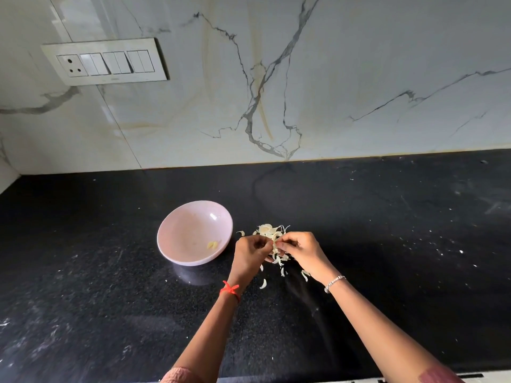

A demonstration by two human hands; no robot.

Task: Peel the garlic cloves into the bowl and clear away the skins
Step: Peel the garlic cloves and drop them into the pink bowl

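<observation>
A garlic clove (274, 241) is held between both hands, just above the skins (269, 230) heaped on the black bench (110, 313). The fingers (262, 242) of the left hand (250, 254) are curled and pinch the clove from the left. The fingers (284, 244) of the right hand (300, 248) pinch it from the right, at a strip of skin hanging from it. Whether the clove is part-peeled cannot be told.

The skins lie in a loose pile behind and beneath the hands. Single flakes lie apart from the pile: one (241, 233) to its left, near the bowl, one (263, 284) nearer the person beside the left wrist, and one (304, 275) under the right wrist.

The bowl (177, 233), pale pink, stands upright on the bench just left of the left hand, not touching it. It holds peeled cloves (213, 245) near its right inner wall; their count cannot be told.

The left wrist carries a red thread (230, 290). The right wrist carries a silver bracelet (334, 282).

Behind the bench stands a veined marble wall (359, 78). A switch plate (106, 61) with one socket is mounted on it at upper left.
</observation>
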